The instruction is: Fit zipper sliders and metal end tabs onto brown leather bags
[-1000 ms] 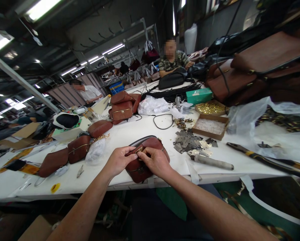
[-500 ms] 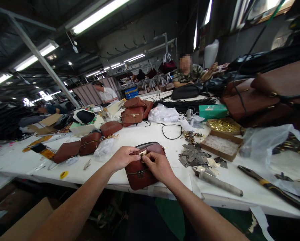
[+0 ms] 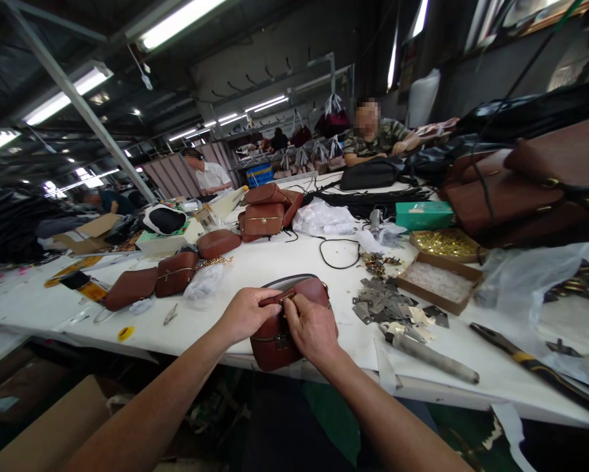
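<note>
A small reddish-brown leather bag [image 3: 275, 341] stands at the near edge of the white table [image 3: 284, 262]. My left hand [image 3: 246, 313] grips its upper left edge, fingers curled over the flap. My right hand [image 3: 313, 328] is closed on the flap's top, fingertips pinching at a small gold metal clasp [image 3: 288, 297] between the two hands. A second metal fitting shows on the bag's front below my hands.
Several brown bags [image 3: 176, 272] lie in a row to the left and more are stacked [image 3: 265, 216] further back. Right of the bag lie metal plates [image 3: 383, 301], a grey cylinder tool [image 3: 429, 357], boxes of hardware [image 3: 439, 278], a hammer handle [image 3: 535, 367]. Other people sit at the far end.
My right hand slid further over the flap, now covering more of the bag's top and the clasp. The view shifted slightly; the bag stays at the table edge.
</note>
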Motion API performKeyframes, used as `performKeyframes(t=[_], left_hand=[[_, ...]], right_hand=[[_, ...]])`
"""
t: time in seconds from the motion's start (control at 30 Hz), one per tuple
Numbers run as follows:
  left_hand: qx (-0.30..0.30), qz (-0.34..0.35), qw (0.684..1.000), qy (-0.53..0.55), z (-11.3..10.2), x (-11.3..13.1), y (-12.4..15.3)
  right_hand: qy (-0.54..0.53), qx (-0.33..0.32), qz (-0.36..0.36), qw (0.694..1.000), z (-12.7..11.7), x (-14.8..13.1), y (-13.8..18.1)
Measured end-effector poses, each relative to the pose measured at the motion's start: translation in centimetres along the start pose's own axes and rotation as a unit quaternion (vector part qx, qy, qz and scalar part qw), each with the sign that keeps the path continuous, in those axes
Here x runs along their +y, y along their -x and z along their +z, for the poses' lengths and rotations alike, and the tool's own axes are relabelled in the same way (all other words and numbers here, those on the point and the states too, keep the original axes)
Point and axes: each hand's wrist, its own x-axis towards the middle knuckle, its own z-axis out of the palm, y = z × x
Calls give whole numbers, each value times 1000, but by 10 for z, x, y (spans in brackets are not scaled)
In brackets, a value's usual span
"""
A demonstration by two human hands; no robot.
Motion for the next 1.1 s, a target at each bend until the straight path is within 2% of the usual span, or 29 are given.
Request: performKeyframes(t=[0.17, 0.27, 0.33, 0.47, 0.57, 0.7, 0.8, 0.9, 1.0, 1.1], left_hand=[[20, -2, 1000, -13, 3, -5, 5], [33, 5, 999, -17, 5, -5, 9], [46, 27, 998, -31, 6, -4, 13], [105, 93, 984, -111, 7, -1, 23], [172, 152, 950, -212, 6, 1, 32], [221, 223, 865, -391, 9, 8, 46], [236, 251, 810, -473, 17, 16, 58], [200, 257, 784, -528, 30, 28, 75], [84, 259, 783, -559, 41, 42, 95], [-48, 305, 797, -519, 44, 49, 106]], right_hand=[[-96, 2, 14, 995, 6, -1, 3], [-181, -3, 46, 982, 7, -1, 4], [-279, 10, 84, 956, 5, -1, 3], [-493, 5, 135, 859, 1, -7, 3], [-558, -10, 144, 817, -1, -16, 5], [-588, 1, 157, 793, -1, -29, 10], [-604, 11, 178, 777, 1, -35, 16], [-625, 2, 212, 751, 3, -35, 28], [-634, -21, 242, 734, 5, -25, 48], [-616, -38, 265, 741, 8, -6, 75]])
